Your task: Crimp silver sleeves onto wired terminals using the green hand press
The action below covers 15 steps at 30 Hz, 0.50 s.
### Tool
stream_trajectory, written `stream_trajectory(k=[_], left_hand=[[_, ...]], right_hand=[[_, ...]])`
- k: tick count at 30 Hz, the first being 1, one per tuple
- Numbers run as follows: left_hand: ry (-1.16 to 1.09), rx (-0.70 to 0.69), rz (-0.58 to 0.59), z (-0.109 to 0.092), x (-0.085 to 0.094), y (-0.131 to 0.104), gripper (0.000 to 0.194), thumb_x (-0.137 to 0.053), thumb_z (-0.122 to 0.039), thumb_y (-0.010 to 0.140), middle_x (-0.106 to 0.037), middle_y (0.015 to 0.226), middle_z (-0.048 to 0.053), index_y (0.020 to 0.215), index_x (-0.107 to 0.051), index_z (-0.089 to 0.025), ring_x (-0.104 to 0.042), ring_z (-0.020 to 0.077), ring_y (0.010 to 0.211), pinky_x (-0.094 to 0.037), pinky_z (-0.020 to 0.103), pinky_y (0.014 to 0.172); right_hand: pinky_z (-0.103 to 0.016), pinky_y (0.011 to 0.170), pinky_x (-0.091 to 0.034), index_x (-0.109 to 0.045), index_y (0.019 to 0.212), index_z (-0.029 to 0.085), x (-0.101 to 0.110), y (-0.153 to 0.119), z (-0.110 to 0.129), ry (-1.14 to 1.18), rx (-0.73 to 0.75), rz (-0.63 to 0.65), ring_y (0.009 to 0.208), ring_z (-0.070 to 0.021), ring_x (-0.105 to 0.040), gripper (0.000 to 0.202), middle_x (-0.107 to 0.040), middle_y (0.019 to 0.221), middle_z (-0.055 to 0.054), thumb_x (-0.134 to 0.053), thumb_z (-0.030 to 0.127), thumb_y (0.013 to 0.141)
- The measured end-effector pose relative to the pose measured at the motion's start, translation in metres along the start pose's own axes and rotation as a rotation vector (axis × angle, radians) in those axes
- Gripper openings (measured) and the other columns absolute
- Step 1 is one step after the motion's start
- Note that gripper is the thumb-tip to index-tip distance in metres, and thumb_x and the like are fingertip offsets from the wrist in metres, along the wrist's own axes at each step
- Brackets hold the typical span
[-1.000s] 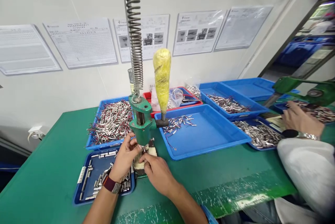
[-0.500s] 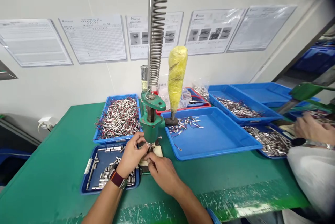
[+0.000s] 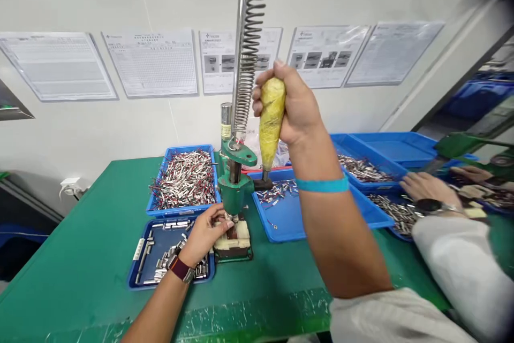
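Note:
A green hand press with a tall spring stands in front of me. Its lever handle, wrapped in yellow, points upward, and my right hand is wrapped around its upper part. Down at the press base, my left hand has thumb and fingers pinched together just below the ram; whatever small part they hold is mostly hidden. Beside my left wrist lies a dark blue tray of small metal cylinders.
Behind it stands a blue tray heaped with wired metal parts. Right of the press, another blue tray holds several wired pieces. A co-worker's hand is at the right, by a tray of metal parts and another green press.
My right hand has left the press base and risen to grip the yellow handle. My left hand stays at the base. The co-worker's hand has moved left.

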<state>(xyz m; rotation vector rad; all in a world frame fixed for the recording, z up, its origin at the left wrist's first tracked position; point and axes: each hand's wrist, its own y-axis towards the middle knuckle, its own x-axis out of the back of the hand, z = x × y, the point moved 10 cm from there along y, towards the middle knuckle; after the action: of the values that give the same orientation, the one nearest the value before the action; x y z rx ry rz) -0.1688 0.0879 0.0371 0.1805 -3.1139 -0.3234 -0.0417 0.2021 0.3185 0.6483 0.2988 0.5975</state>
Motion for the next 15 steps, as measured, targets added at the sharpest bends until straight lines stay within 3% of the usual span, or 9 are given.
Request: stream_trajectory(k=[4,6,8,11,13,15], left_hand=[[0.073,0.007,-0.014,0.0,0.004,0.0,0.035,-0.071,-0.036,0.083,-0.069,0.095,0.005,0.114,-0.068,-0.02,-0.06,0.0208,0.085,-0.045,0.03,0.08],[0.071,0.019,-0.008,0.001,0.002,0.0,0.034,-0.07,-0.038,0.083,-0.067,0.09,0.004,0.113,-0.068,-0.02,-0.06,0.0213,0.084,-0.045,0.03,0.08],[0.05,0.039,-0.01,0.004,0.001,0.0,0.035,-0.069,-0.038,0.084,-0.067,0.09,0.004,0.114,-0.068,-0.021,-0.06,0.0218,0.086,-0.045,0.031,0.082],[-0.005,0.085,-0.035,0.012,0.001,-0.001,0.036,-0.07,-0.039,0.083,-0.067,0.09,0.004,0.114,-0.068,-0.021,-0.06,0.0224,0.087,-0.046,0.031,0.081],[-0.044,0.101,-0.062,0.016,0.002,0.0,0.036,-0.072,-0.039,0.081,-0.068,0.088,0.004,0.112,-0.069,-0.021,-0.06,0.0229,0.087,-0.046,0.032,0.084],[-0.06,0.081,-0.115,0.015,0.004,-0.001,0.034,-0.074,-0.038,0.079,-0.068,0.094,0.005,0.107,-0.071,-0.021,-0.06,0.0242,0.093,-0.045,0.034,0.09]], right_hand=[[-0.024,0.042,-0.045,-0.056,0.069,0.024,-0.011,-0.062,0.042,0.02,0.184,-0.035,0.046,-0.0108,-0.051,0.036,-0.052,0.055,0.001,-0.051,0.053,0.09],[-0.022,0.041,-0.044,-0.058,0.07,0.022,-0.016,-0.085,0.055,0.036,0.211,-0.06,0.045,-0.0098,-0.052,0.037,-0.053,0.056,0.002,-0.048,0.049,0.093],[-0.022,0.045,-0.047,-0.062,0.083,0.022,-0.015,-0.091,0.053,0.082,0.212,-0.059,0.049,-0.0102,-0.056,0.04,-0.058,0.063,0.002,-0.039,0.052,0.097],[-0.029,0.069,-0.055,-0.054,0.121,0.024,0.006,-0.088,0.007,-0.046,0.131,-0.022,0.077,-0.0154,-0.066,0.049,-0.068,0.092,-0.003,-0.037,0.061,0.095],[-0.032,0.084,-0.053,-0.048,0.132,0.02,0.036,-0.095,-0.054,-0.397,-0.041,0.024,0.097,-0.0179,-0.065,0.048,-0.067,0.11,-0.008,-0.043,0.052,0.096],[-0.03,0.087,-0.049,-0.059,0.121,0.016,0.074,-0.119,-0.132,-0.843,-0.341,0.176,0.098,-0.0177,-0.063,0.037,-0.069,0.104,-0.008,-0.038,0.038,0.099]])
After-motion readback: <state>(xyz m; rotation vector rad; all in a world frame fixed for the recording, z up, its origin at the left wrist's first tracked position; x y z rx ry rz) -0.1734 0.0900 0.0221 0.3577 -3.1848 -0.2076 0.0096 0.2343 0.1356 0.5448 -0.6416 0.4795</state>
